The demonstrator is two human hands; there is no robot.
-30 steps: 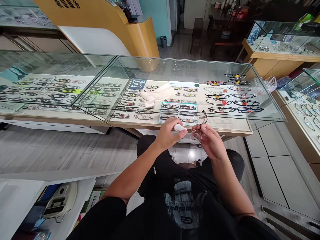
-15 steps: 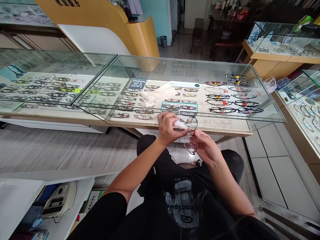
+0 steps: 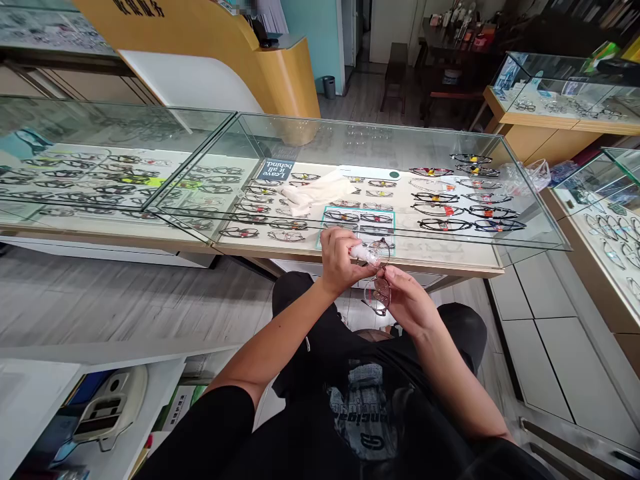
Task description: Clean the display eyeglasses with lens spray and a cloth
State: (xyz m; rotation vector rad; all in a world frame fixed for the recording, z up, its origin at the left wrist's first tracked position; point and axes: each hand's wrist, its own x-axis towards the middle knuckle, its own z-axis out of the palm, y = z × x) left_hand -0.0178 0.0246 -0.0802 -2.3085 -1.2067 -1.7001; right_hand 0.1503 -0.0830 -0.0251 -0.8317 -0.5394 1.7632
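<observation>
My left hand is closed around a small white bottle, its tip pointing right at the upper lens. With my right hand I pinch a pair of thin-framed eyeglasses near the bridge, one lens above the other. Small drops seem to dot the lower lens. Both hands are close together over the front edge of the glass display case. A crumpled white cloth lies on the case, behind my left hand.
Rows of eyeglasses fill the display case. A blue sign stands among them. At the lower left, an open shelf holds a beige device. Another display case is on the right, and a plastic bag lies beside it.
The eyeglasses have shifted slightly left and turned, bringing the upper lens in front of the bottle's tip. My left hand has moved slightly right and down with the bottle.
</observation>
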